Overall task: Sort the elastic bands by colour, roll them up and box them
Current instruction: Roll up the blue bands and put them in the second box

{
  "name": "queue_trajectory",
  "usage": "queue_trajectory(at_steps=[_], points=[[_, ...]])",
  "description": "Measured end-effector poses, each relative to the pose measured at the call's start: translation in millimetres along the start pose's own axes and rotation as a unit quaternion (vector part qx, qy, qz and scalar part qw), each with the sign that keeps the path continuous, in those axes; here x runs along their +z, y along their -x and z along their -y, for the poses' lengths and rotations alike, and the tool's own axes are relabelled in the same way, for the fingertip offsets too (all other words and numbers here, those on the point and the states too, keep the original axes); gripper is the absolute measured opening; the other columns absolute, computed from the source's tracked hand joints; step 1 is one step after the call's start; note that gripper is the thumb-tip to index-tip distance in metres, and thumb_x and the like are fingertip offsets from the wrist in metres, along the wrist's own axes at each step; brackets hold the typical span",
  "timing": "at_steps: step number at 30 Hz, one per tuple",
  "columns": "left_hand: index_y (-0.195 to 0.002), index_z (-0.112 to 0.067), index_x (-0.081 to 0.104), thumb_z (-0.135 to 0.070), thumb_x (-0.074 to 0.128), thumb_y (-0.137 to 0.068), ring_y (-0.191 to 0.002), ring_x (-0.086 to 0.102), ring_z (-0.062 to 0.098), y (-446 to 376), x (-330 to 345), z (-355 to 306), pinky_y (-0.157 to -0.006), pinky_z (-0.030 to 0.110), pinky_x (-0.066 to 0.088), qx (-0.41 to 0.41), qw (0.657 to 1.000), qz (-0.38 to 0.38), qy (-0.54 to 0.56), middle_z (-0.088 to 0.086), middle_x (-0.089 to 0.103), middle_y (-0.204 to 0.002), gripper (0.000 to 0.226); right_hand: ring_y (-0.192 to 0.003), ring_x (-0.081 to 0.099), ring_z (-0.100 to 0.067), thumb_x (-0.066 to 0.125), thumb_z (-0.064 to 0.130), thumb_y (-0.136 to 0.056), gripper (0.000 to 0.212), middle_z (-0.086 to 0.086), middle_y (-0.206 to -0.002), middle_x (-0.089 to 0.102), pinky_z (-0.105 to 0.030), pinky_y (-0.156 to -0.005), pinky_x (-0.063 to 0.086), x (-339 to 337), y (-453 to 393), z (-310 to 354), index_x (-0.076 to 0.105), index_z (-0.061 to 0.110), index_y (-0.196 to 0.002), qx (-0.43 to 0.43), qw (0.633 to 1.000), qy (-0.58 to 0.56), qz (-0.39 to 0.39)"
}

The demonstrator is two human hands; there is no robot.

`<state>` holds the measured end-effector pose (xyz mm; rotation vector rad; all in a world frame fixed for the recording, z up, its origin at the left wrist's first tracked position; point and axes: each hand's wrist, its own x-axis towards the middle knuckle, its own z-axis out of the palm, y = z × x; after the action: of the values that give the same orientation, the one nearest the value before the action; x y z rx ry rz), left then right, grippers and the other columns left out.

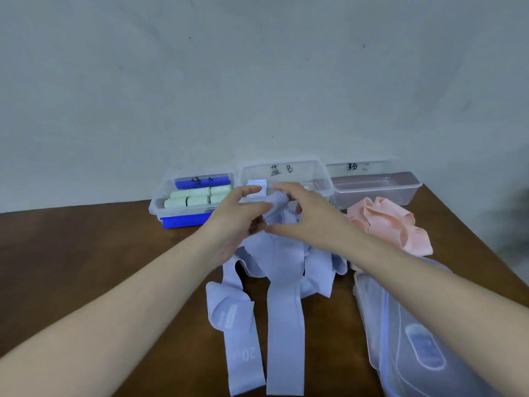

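My left hand [234, 222] and my right hand [309, 216] meet above the table, both gripping the rolled end of a pale blue elastic band [274, 206]. More pale blue bands [283, 325] lie spread on the table below, two long strips reaching toward me. A heap of pink bands [392, 224] lies to the right. Three clear boxes stand along the wall. The left box [156, 203] holds several green rolls [197, 196]. The middle box [320, 174] holds a pale blue roll [256, 183]. The right box [412, 186] holds nothing I can see.
A stack of clear box lids [415, 339] lies at the near right under my right forearm. A blue lid [183, 220] sits under the left box. The brown table's right edge [492, 247] runs diagonally at the right.
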<state>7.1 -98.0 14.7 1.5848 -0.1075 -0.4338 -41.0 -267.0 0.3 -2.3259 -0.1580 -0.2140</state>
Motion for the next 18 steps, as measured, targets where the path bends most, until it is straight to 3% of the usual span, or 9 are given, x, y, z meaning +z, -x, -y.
queue_trajectory(at_steps=[3,6,9,12,14,16,18], points=[[-0.123,-0.026,0.059,-0.014,0.074,-0.085,-0.086,0.064,0.028,-19,-22,-10,-0.087,0.04,0.056,0.029,0.995,0.025,-0.097,0.02,0.065,-0.1,0.043,-0.088,0.056,-0.003,0.07,0.034,-0.091,0.044,0.018,-0.116,0.06,-0.007,-0.072,0.041,-3,-20,-9,0.058,0.03,-0.134,0.007,1.0,0.01,-0.001],[-0.114,-0.035,0.063,-0.017,0.077,-0.083,-0.087,0.067,0.023,-39,-36,-18,-0.081,0.034,0.056,0.067,0.974,0.055,-0.209,0.012,0.068,-0.106,0.038,-0.094,0.057,-0.011,0.071,0.026,-0.09,0.026,0.012,-0.114,0.066,-0.011,-0.078,0.042,-6,-48,-17,0.068,0.03,-0.116,0.008,0.999,0.043,-0.006],[-0.114,-0.037,0.062,-0.016,0.077,-0.084,-0.079,0.062,0.012,-63,-44,-23,-0.07,0.032,0.049,0.107,0.955,0.089,-0.261,0.004,0.067,-0.106,0.039,-0.093,0.06,-0.011,0.073,0.023,-0.085,0.028,0.009,-0.111,0.068,-0.024,-0.084,0.049,-9,-72,-21,0.069,0.031,-0.112,0.015,0.999,0.042,0.013],[-0.115,-0.035,0.063,-0.009,0.073,-0.086,-0.089,0.068,0.015,-88,-53,-24,-0.078,0.042,0.055,0.124,0.948,0.129,-0.262,0.001,0.07,-0.103,0.04,-0.08,0.061,0.003,0.074,0.018,-0.085,0.033,0.016,-0.104,0.068,-0.014,-0.078,0.048,-8,-90,-23,0.07,0.028,-0.116,0.019,0.999,0.027,0.042],[-0.113,-0.032,0.065,-0.005,0.073,-0.086,-0.094,0.069,0.017,-102,-56,-21,-0.083,0.033,0.057,0.134,0.947,0.138,-0.257,0.001,0.07,-0.103,0.04,-0.072,0.057,0.01,0.076,0.015,-0.085,0.03,0.018,-0.099,0.068,-0.01,-0.073,0.044,-7,-103,-27,0.072,0.025,-0.113,0.03,0.998,0.013,0.053],[-0.109,-0.031,0.066,-0.002,0.072,-0.085,-0.094,0.068,0.016,-115,-58,-18,-0.078,0.02,0.055,0.151,0.944,0.136,-0.261,0.002,0.069,-0.105,0.039,-0.069,0.057,0.012,0.077,0.014,-0.085,0.026,0.014,-0.097,0.07,-0.007,-0.071,0.042,-6,-113,-31,0.073,0.019,-0.11,0.051,0.997,-0.027,0.059],[-0.105,-0.033,0.066,-0.001,0.071,-0.084,-0.096,0.067,0.015,-126,-59,-13,-0.077,0.024,0.055,0.17,0.939,0.131,-0.269,0.0,0.07,-0.106,0.039,-0.072,0.06,0.012,0.077,0.014,-0.085,0.023,0.01,-0.097,0.074,-0.006,-0.072,0.043,-6,-123,-36,0.074,0.019,-0.107,0.072,0.994,-0.05,0.063]])
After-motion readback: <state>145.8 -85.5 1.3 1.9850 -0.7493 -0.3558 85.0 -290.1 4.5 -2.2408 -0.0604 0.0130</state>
